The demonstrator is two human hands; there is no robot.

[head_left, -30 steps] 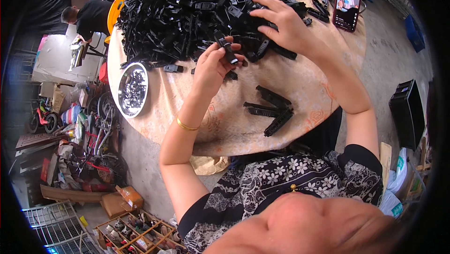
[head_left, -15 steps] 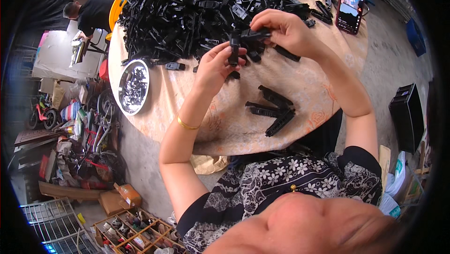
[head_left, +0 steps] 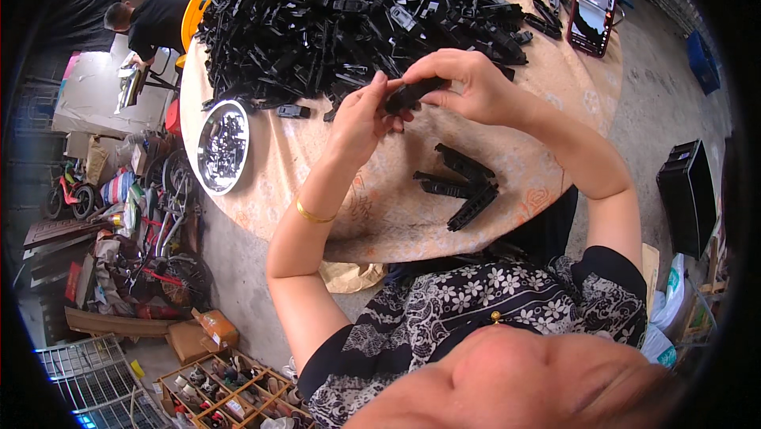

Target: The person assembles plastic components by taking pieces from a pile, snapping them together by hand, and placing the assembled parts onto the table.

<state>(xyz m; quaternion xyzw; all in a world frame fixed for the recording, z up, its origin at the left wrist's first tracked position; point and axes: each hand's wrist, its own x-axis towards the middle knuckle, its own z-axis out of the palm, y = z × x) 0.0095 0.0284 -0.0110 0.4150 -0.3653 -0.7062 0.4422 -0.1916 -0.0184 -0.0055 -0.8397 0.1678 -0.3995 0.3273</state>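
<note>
Over the round table, my left hand [head_left: 358, 118] and my right hand [head_left: 469, 90] come together around black plastic pieces [head_left: 411, 96]. My left fingers and thumb close on the lower left end. From above, the right fingers and thumb pinch the other end. Fingers cover much of it, so whether it is one piece or two joined ones I cannot tell. A big heap of similar black plastic parts [head_left: 317, 29] lies just beyond my hands. Closer to me, several long black parts [head_left: 464, 183] rest in a loose cluster on the patterned tablecloth [head_left: 380, 223].
A white-rimmed round dish [head_left: 244, 144] of small shiny parts sits at the table's left edge. A phone [head_left: 593, 11] stands upright at the far right. A yellow chair [head_left: 200, 17] touches the far left, near another person [head_left: 158, 23]. A black bin [head_left: 688, 199] stands on the right floor.
My right hand has come down and left, closer to my left hand. The black pieces, crossed at an angle before, now lie in line between my fingers.
</note>
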